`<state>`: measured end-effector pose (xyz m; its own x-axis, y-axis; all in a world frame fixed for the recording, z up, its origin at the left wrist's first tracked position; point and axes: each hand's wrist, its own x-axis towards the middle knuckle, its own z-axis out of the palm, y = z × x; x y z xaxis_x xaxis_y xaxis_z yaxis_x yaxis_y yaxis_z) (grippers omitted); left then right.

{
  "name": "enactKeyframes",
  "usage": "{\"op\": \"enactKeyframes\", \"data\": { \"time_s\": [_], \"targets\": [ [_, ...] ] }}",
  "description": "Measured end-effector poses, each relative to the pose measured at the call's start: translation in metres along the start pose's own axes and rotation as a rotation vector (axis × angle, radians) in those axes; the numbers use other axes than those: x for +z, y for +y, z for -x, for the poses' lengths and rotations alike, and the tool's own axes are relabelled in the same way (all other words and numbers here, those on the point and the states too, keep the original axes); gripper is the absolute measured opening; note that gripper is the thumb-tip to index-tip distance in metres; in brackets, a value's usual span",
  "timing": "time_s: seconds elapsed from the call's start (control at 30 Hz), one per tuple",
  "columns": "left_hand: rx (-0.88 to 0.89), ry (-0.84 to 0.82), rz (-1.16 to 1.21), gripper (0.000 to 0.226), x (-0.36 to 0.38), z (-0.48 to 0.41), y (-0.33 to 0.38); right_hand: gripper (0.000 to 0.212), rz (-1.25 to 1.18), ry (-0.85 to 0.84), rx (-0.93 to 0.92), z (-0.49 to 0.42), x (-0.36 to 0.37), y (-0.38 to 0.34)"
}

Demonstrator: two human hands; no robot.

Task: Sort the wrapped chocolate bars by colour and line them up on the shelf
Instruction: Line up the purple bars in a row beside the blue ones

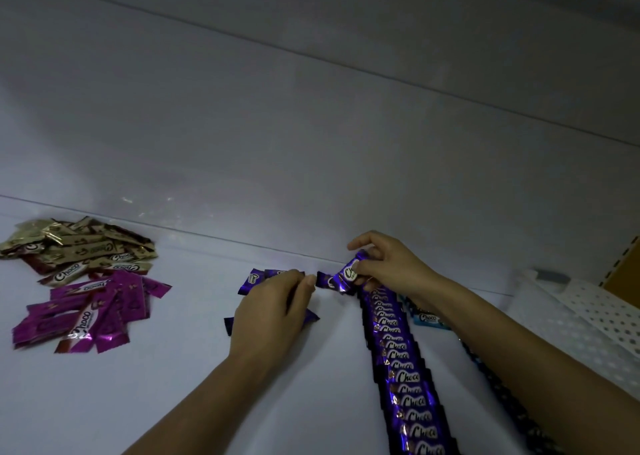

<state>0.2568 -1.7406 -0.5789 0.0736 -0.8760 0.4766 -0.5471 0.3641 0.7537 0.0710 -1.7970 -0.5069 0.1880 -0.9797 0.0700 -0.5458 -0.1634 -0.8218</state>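
Observation:
My right hand (388, 264) pinches a purple wrapped chocolate bar (348, 273) at the far end of a long row of purple bars (405, 368) that runs toward me on the white shelf (173, 385). My left hand (273, 312) lies with curled fingers over a small loose heap of purple bars (254, 280); its fingertips are close to the held bar's left end. Whether it grips one I cannot tell. Beside the purple row, under my right forearm, runs a row of blue bars (427, 318).
At the far left lie a gold and brown heap of bars (79, 247) and, nearer, a magenta heap (90, 312). A white perforated panel (606, 312) stands at the right edge. The shelf's back wall (311, 143) rises just behind the hands.

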Motion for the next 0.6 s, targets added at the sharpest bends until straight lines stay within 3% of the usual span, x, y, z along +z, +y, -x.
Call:
{"op": "enactKeyframes", "data": {
  "time_s": [0.13,0.33,0.5,0.6],
  "targets": [
    [-0.100,0.000,0.068,0.014,0.000,-0.002,-0.001,0.018,-0.028,0.022,0.015,-0.008,-0.001,0.011],
    [-0.143,0.007,0.108,0.062,-0.001,-0.005,-0.003,0.019,0.142,0.082,0.048,-0.023,0.011,0.028],
    [-0.133,0.092,0.190,0.076,-0.003,-0.006,-0.004,0.014,0.324,0.099,0.007,-0.029,0.018,0.035],
    [-0.086,0.099,0.150,0.070,-0.003,-0.004,-0.003,0.012,0.404,0.099,-0.016,-0.031,0.022,0.036]
  ]
}}
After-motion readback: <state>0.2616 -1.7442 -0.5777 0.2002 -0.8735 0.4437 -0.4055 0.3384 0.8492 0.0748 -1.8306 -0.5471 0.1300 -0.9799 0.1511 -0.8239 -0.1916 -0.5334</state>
